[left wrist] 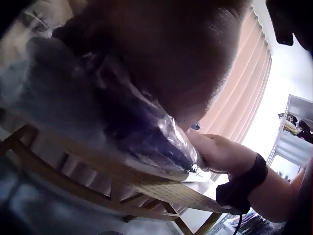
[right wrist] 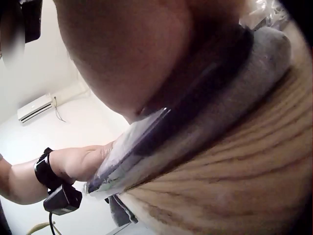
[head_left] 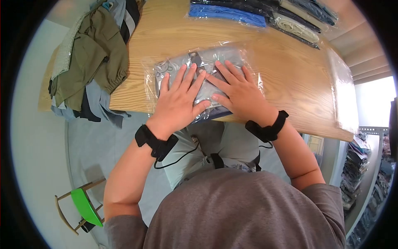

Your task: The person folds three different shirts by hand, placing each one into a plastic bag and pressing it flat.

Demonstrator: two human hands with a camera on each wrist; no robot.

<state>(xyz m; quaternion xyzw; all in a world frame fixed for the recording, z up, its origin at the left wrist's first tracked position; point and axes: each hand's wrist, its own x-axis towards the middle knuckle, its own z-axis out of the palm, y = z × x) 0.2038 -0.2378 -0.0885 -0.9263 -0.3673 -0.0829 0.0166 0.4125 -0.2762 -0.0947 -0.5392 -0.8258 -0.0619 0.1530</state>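
Observation:
A folded grey garment in a clear plastic bag lies at the front edge of the wooden table. My left hand rests on its left half, palm down with fingers spread. On the right half my right hand lies flat too, its fingers pointing up and to the left. The two hands almost meet at the middle of the bag. In the left wrist view the shiny bag shows dark cloth under the palm. The right wrist view shows the bagged garment's thick folded side on the wood.
Loose clothes, with olive trousers on top, hang over the table's left end. Bagged garments, including a blue one, are stacked at the back. Clear plastic bags lie at the right edge. A green-seated chair stands lower left.

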